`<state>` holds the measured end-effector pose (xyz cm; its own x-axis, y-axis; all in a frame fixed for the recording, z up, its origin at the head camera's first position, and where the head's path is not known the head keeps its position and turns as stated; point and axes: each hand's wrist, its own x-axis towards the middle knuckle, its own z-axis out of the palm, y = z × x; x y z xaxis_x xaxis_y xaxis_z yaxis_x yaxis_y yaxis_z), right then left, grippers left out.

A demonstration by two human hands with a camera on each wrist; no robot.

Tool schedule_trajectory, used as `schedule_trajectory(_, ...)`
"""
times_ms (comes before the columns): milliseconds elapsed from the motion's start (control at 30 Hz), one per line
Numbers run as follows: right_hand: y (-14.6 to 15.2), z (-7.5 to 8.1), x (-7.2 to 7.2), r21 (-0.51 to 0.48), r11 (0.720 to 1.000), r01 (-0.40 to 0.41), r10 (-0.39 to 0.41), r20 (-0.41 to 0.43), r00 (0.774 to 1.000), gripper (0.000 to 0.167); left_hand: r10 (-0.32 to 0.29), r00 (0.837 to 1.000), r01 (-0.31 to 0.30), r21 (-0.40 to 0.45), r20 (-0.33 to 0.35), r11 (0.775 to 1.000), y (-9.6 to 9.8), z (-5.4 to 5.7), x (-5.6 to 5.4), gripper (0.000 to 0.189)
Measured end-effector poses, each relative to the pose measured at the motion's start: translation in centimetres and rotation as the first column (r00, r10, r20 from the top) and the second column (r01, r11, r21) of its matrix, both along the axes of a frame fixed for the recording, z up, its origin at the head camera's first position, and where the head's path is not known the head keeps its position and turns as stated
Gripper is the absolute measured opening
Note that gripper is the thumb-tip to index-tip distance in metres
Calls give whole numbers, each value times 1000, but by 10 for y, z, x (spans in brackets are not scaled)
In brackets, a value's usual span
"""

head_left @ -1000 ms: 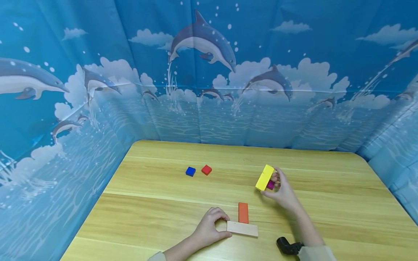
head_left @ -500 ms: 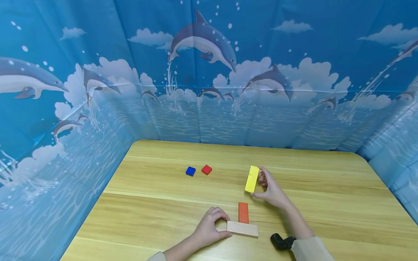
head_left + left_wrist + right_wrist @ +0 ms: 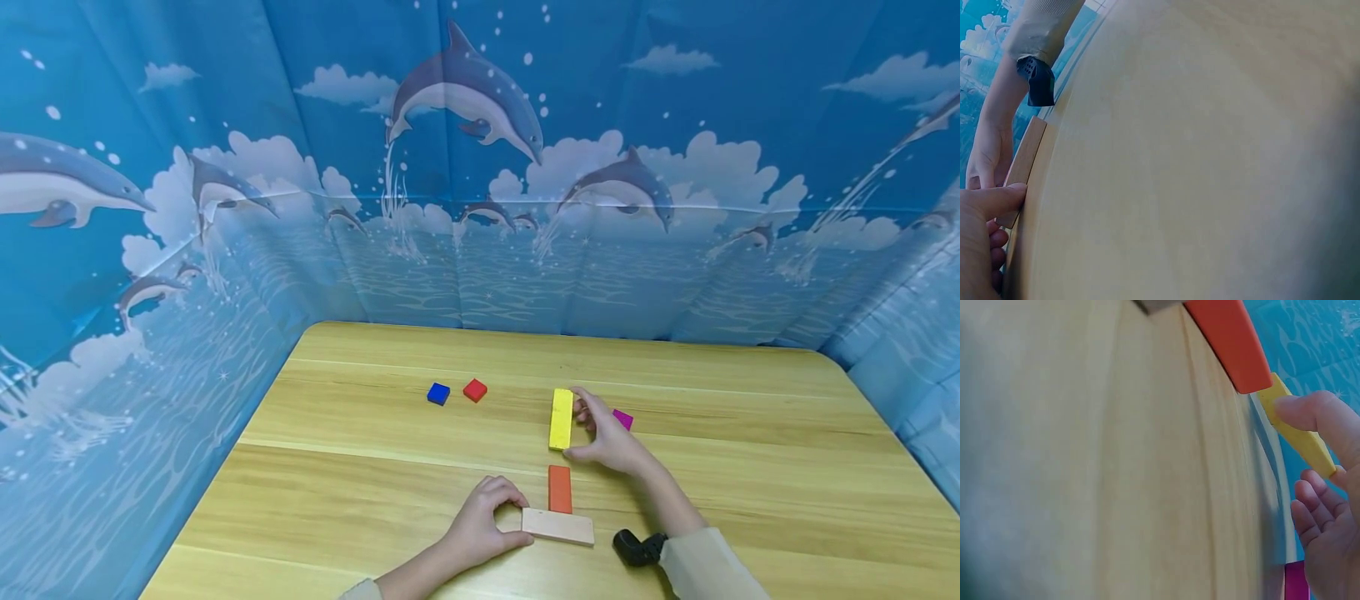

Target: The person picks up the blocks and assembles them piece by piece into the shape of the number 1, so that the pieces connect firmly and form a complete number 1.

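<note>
My left hand (image 3: 483, 525) pinches the left end of a pale wooden block (image 3: 557, 527) lying flat on the table. In the left wrist view its thumb presses on that block (image 3: 1027, 153). An orange block (image 3: 559, 489) stretches away from the pale one's far side. My right hand (image 3: 611, 437) grips a yellow block (image 3: 561, 419) by its two ends, thumb at the near end, beyond the orange block and apart from it. The right wrist view shows the yellow block (image 3: 1304, 440) past the orange block's end (image 3: 1235, 347). Whether it touches the table I cannot tell.
A small purple block (image 3: 623, 419) lies just right of my right hand, partly hidden by it. Farther back on the wooden table (image 3: 360, 483) are a blue block (image 3: 438, 393) and a red block (image 3: 475, 390). A dolphin-printed curtain (image 3: 480, 275) hangs behind the table.
My right hand has moved left with the yellow block, turning it nearly in line with the orange block. The purple block now shows to the hand's right. The left hand stays still.
</note>
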<state>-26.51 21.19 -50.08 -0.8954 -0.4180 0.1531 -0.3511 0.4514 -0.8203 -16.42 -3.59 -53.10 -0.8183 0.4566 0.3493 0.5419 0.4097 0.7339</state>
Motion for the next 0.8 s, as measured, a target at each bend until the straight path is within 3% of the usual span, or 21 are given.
schedule_trajectory(100,-1,0,-1,18,1000,-24,24,-1,1000,92,3,1000,-3,-4,2,1000,0,0,0,33)
schedule_trajectory(167,-4,8,2,21,999,-44,44,17,999,89,4,1000,-4,-6,4,1000,0,0,0,33)
schedule_trajectory(333,-2,6,0,34,996,-80,78,67,995,88,-1,1000,1,-9,19,1000,0,1,0,33)
schedule_trajectory(400,1,-2,-5,61,994,-92,87,72,994,89,-3,1000,3,-9,24,1000,-1,2,0,32)
schedule_trajectory(600,2,2,-5,138,983,-122,108,106,988,89,-1,1000,1,-14,31,1000,-1,3,1,32)
schedule_trajectory(800,2,4,-5,138,982,-132,112,148,983,90,0,1000,0,-13,22,1000,-2,2,3,33)
